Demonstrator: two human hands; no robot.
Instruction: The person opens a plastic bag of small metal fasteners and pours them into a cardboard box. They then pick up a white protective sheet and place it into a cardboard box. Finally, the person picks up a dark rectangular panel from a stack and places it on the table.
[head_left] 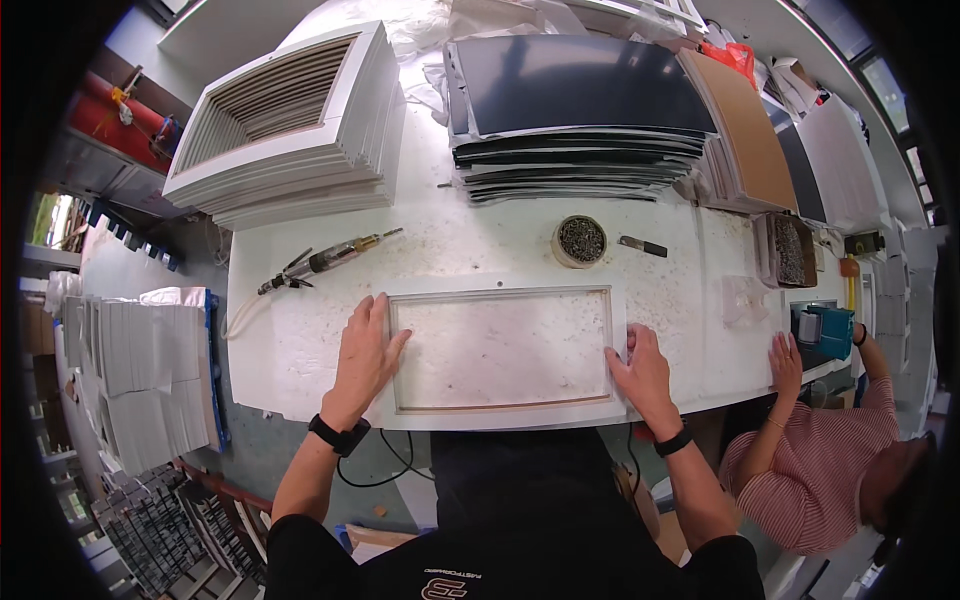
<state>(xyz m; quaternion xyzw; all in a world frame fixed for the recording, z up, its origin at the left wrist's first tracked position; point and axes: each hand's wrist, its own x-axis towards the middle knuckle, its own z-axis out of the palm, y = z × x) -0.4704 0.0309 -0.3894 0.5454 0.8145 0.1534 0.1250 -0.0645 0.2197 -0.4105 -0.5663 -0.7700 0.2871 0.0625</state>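
A white rectangular frame [505, 416] lies flat on the white table in front of me, its long sides running left to right. My left hand [368, 345] grips its left side bar, with the thumb toward the opening. On the right side bar, my right hand [643, 368] has its thumb at the inner edge and its fingers over the outer edge. Beyond the frame, toward the left, lies a pneumatic screwdriver [330, 258] with a pale hose. A round tub of small screws [581, 241] stands past the frame, with a dark-handled tool [643, 246] beside it.
Stacked white frames [350, 150] stand at the back left, beside a pile of dark glossy panels [580, 90]. Brown board [745, 130] leans behind a box of small metal parts [787, 250]. At right, a co-worker's hand [786, 362] rests near a teal power tool [832, 332].
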